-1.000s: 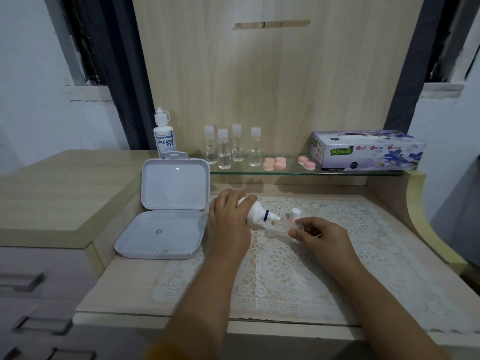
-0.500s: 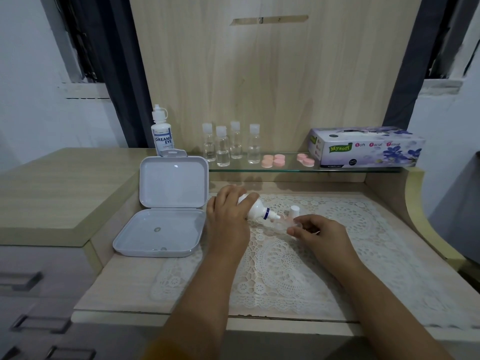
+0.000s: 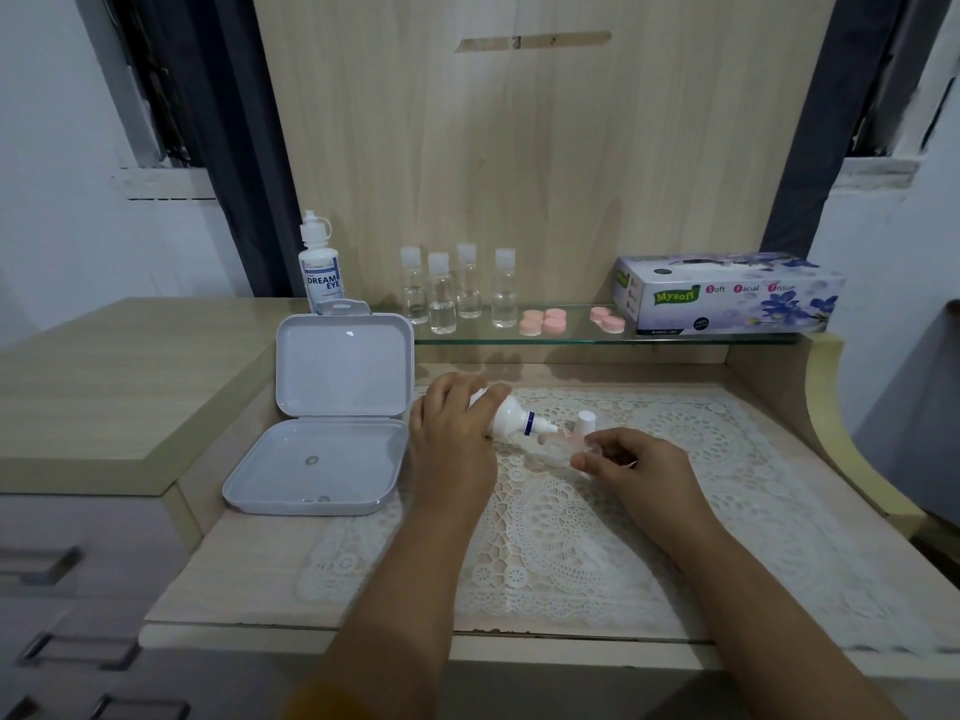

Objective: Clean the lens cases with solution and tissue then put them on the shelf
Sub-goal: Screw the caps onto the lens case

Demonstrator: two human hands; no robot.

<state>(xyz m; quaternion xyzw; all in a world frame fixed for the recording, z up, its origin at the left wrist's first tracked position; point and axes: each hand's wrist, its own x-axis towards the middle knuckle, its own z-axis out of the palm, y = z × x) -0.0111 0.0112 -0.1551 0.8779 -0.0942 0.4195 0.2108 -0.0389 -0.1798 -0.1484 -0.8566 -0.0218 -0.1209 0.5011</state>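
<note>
head view is showing the left hand gripping a white solution bottle, tipping its nozzle down toward a clear lens case that the right hand is pinching at its edge over the lace mat. a white cap is standing just behind the case. pink lens cases and a tissue box are sitting on the glass shelf; an open grey box is lying at left.

Open lid of white box upright just left of hands, doily rightward bare.
</note>
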